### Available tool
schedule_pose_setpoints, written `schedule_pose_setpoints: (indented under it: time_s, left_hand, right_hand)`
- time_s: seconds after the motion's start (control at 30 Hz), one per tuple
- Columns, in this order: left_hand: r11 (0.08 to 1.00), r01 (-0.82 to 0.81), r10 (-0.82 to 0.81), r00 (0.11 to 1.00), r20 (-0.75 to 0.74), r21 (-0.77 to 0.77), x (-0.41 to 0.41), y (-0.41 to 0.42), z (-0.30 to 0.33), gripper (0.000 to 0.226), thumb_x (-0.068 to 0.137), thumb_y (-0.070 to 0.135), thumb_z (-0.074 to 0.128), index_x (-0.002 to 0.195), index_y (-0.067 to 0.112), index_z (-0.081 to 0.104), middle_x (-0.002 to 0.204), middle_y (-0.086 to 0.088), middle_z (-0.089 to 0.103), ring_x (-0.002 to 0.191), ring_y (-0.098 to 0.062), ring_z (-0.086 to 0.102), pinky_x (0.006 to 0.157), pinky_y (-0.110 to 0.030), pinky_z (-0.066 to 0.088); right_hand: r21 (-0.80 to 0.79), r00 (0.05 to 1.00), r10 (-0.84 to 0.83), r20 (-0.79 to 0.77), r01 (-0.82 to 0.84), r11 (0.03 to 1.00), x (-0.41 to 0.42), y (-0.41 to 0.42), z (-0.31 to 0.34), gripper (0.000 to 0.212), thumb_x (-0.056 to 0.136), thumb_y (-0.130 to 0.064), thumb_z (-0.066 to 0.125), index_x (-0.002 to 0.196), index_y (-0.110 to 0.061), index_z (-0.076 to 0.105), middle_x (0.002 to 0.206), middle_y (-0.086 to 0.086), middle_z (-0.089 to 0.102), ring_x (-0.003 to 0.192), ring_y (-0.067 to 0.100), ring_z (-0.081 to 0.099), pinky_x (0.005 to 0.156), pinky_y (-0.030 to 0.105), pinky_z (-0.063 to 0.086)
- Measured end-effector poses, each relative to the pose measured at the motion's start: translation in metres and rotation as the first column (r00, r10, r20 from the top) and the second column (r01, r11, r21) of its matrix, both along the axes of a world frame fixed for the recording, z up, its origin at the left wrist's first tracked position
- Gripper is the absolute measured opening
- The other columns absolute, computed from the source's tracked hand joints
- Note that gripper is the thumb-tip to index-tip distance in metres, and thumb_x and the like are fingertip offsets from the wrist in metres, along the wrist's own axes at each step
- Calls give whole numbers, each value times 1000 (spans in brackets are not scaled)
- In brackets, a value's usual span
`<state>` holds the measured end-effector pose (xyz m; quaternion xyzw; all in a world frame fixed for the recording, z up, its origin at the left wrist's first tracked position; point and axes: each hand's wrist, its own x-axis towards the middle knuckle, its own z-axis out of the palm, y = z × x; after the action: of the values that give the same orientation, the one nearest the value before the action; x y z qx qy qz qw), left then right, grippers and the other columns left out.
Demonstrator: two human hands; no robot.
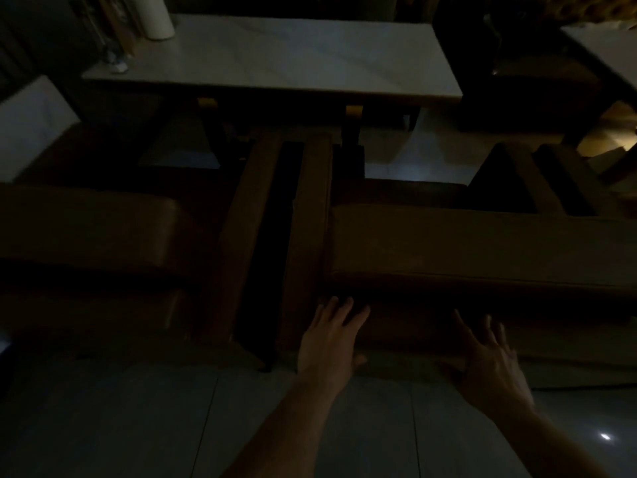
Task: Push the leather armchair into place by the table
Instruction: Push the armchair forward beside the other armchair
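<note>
The room is dim. A brown leather armchair (482, 246) stands right of centre, seen from behind, its backrest top facing me and its left armrest (310, 208) pointing toward the table. The white marble-top table (275, 56) lies beyond it. My left hand (331, 339) rests flat with spread fingers on the chair's back panel near its left corner. My right hand (489, 357) is also flat against the back panel, fingers apart, further right. Neither hand grips anything.
A second brown leather armchair (86, 229) stands close on the left, a narrow dark gap between the two. A white paper roll (153, 15) and small items sit on the table's far left. More seating (527, 94) and another table (606, 46) are at right. Pale floor tiles (138, 426) lie below me.
</note>
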<state>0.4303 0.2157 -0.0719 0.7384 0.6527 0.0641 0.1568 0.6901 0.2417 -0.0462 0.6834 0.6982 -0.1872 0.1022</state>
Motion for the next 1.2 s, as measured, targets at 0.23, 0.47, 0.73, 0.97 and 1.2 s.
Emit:
schedule_pose_setpoints:
  time_s: [0.23, 0.47, 0.73, 0.97, 1.2]
  left_hand:
    - [999, -37, 37, 999, 17, -37, 3, 8, -7, 73, 91, 32, 64, 151, 42, 23, 163, 7, 14, 150, -26, 5, 119, -41, 23]
    - [999, 12, -13, 1000, -28, -37, 4, 14, 0, 75, 48, 41, 93, 117, 44, 65, 133, 8, 62, 126, -26, 56, 88, -33, 56]
    - [999, 13, -14, 1000, -16, -46, -2, 23, 2, 71, 31, 45, 96, 99, 47, 72, 110, 12, 71, 104, -17, 69, 62, -24, 58]
    - [999, 35, -38, 995, -88, -31, -8, 23, 1, 76, 32, 46, 96, 104, 45, 71, 115, 11, 70, 106, -19, 68, 57, -26, 59]
    - [993, 87, -87, 996, 6, -81, -16, 31, -7, 64, 94, 29, 59, 147, 42, 27, 162, 10, 14, 150, -20, 6, 105, -42, 43]
  right_hand:
    - [-49, 999, -44, 30, 45, 998, -11, 8, -2, 98, 88, -69, 51, 154, -40, -16, 165, 19, -10, 151, 44, -5, 123, 53, 20]
    - [-220, 990, -103, 92, 121, 968, -32, 29, 21, 93, 93, -63, 52, 158, -33, -7, 165, 22, -3, 150, 48, 5, 123, 51, 23]
    - [-196, 985, -98, 141, 125, 973, -43, 26, 23, 87, 97, -57, 47, 159, -29, -7, 164, 24, 0, 150, 48, 7, 122, 49, 25]
    - [-136, 987, -119, 107, 133, 982, -41, 19, 8, 87, 96, -59, 46, 159, -31, -6, 164, 22, 0, 150, 46, 6, 121, 50, 28]
    - [-126, 986, -150, 78, 159, 979, -37, 22, -12, 89, 95, -63, 45, 158, -31, -10, 165, 22, -8, 150, 49, -5, 122, 53, 19]
